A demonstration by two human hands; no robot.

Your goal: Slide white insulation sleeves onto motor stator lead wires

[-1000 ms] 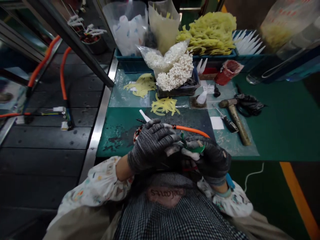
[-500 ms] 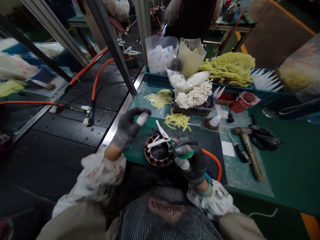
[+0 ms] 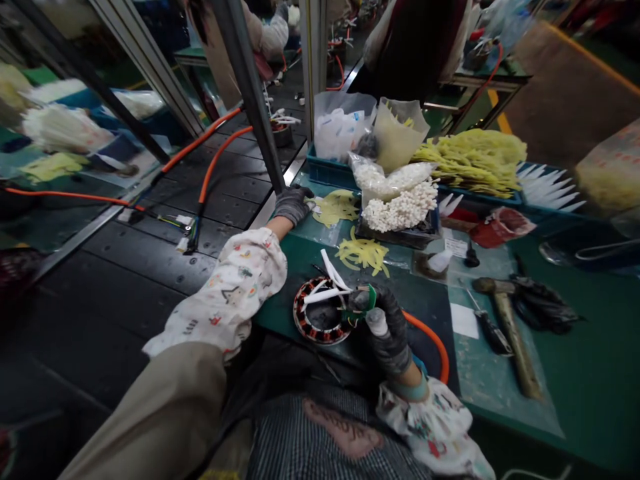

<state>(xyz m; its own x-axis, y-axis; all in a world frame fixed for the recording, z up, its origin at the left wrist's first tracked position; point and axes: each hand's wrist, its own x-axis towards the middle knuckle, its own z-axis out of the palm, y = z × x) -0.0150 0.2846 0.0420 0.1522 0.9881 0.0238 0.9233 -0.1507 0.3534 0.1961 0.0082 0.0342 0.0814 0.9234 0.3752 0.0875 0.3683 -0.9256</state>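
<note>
My left hand (image 3: 293, 204), in a grey glove, is at the far left of the table, beside a pile of flat yellow pieces (image 3: 337, 207). Its fingers are bent and close together at the pile's edge; what is under them is hidden. My right hand (image 3: 390, 333), gloved with a white-wrapped thumb, is closed around a small flat green piece (image 3: 371, 297). That piece is at the right rim of a wound motor stator (image 3: 303, 320), which lies flat near the table's front edge. White sleeved leads (image 3: 333, 270) stick up from the stator.
Yellow strips (image 3: 364, 253) lie behind the stator. Farther back are a box of white beads (image 3: 400, 207), yellow sheets (image 3: 470, 157) and white cones (image 3: 550, 187). A hammer (image 3: 517, 347) and screwdriver (image 3: 493, 330) lie right. An orange cable (image 3: 435, 340) curves beside my right hand. A metal post (image 3: 255, 100) stands left.
My left hand has moved away from above the stator, forward to the yellow pieces. My right hand stays at the stator with the green piece, now turned more upright. The camera view has shifted slightly.
</note>
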